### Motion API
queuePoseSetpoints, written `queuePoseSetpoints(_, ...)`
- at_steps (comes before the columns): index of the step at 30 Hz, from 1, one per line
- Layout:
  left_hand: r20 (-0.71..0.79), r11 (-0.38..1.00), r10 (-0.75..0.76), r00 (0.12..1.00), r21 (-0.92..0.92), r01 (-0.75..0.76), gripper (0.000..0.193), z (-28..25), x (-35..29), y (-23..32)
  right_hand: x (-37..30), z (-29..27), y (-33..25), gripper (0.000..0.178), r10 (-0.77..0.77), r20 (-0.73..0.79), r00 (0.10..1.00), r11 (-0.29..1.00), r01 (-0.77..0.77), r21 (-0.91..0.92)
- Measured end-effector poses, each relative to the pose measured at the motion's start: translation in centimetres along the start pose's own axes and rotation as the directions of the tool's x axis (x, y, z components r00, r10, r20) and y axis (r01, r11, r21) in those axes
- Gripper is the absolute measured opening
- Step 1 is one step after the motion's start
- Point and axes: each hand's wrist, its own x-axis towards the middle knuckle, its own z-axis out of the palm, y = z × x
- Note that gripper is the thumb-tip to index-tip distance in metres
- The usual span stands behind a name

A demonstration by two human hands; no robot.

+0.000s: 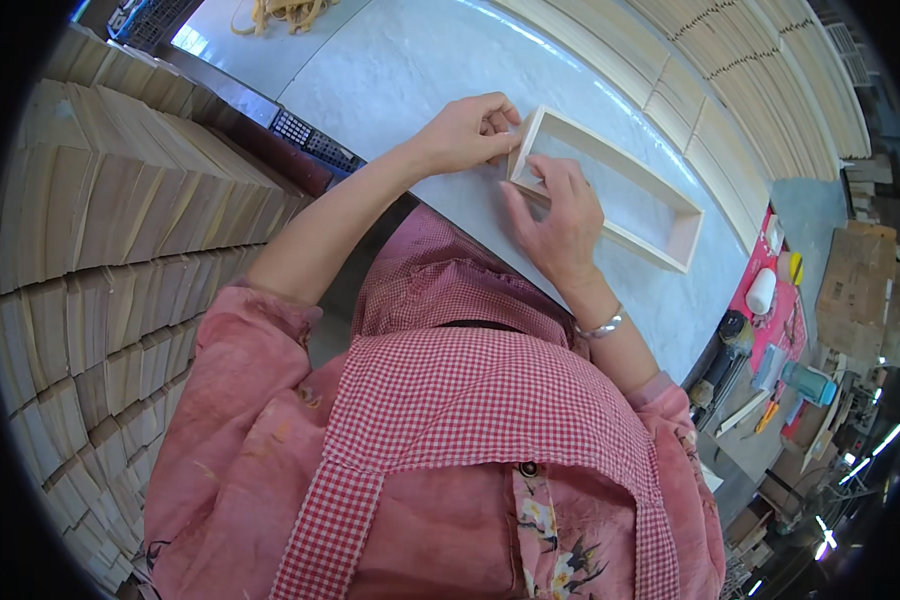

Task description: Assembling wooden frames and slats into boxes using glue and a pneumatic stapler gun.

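Note:
A long, narrow frame of pale wood (pixel 605 150) lies slantwise on the table, and the tabletop shows through its middle. My left hand (pixel 470 132) is at its left short end, with fingers curled in and the thumb close to the end piece. Whatever those fingers pinch, if anything, is hidden. My right hand (pixel 562 215) grips the frame's near left corner. Its index finger reaches over the inside, and the thumb stays on the outer side. A silver bracelet (pixel 602 324) circles my right wrist.
The pale marbled table (pixel 370 85) has its edge close to my body. Wooden strips (pixel 740 60) are stacked along its far side. Tan bands (pixel 282 14) lie at the far left. Tall stacks of wood pieces (pixel 90 210) stand left; a white bottle (pixel 760 291) and tools are right.

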Motion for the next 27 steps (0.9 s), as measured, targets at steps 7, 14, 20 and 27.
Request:
queuePoseSetpoints(7,-0.054,0.948,-0.169,0.984,-0.281,0.147,0.028,1.0,-1.0,2.7,-0.6,-1.5,1.4,0.026,-0.229,0.087,0.969,0.967,0.216,0.138)
queuePoseSetpoints(14,-0.06,0.955,-0.136,0.989,-0.273,0.115,0.037,1.4,-1.3,2.5,-0.3,-1.3,1.5,0.033,-0.217,0.115,0.969,0.953,0.185,0.239)
queuePoseSetpoints(20,-0.142,0.955,-0.151,0.978,-0.278,0.107,0.035,2.3,-1.7,2.5,-0.4,-1.9,1.6,0.038,-0.199,0.097,0.975,0.969,0.182,0.166)
queuePoseSetpoints(27,-0.279,0.982,-0.017,0.96,-0.184,-0.036,0.028,5.1,-6.4,3.1,-8.2,-11.3,7.8,0.029,0.596,-0.41,0.691,0.792,-0.591,0.155)
